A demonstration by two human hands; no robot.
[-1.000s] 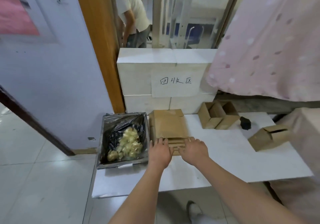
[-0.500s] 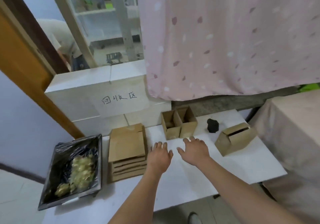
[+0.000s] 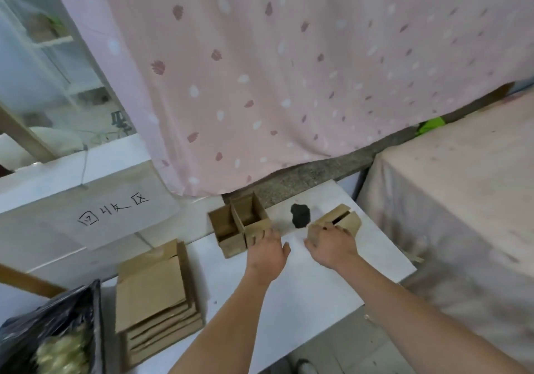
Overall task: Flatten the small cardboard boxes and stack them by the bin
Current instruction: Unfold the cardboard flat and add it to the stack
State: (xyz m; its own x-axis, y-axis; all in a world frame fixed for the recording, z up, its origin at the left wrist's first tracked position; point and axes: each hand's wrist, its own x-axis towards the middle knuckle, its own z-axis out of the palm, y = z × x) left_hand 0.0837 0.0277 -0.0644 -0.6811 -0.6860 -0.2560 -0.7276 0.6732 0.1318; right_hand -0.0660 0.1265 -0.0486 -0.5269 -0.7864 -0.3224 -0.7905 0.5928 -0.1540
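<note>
While the left hand [image 3: 267,253] reaches with straight fingers to the front of the two open boxes [image 3: 239,224] at frame centre, the right hand [image 3: 332,243] curls over the lone box [image 3: 346,219] beside a black lump [image 3: 300,215]. Flattened boxes [image 3: 157,301] are stacked at lower left on the white bench [image 3: 303,301], next to the bin [image 3: 52,330].

Three upright boxes [image 3: 226,230] [image 3: 254,219] [image 3: 336,223] – one flattened stack [image 3: 157,301] – one bin [image 3: 57,333] – two hands [image 3: 267,253] [image 3: 332,245].
</note>
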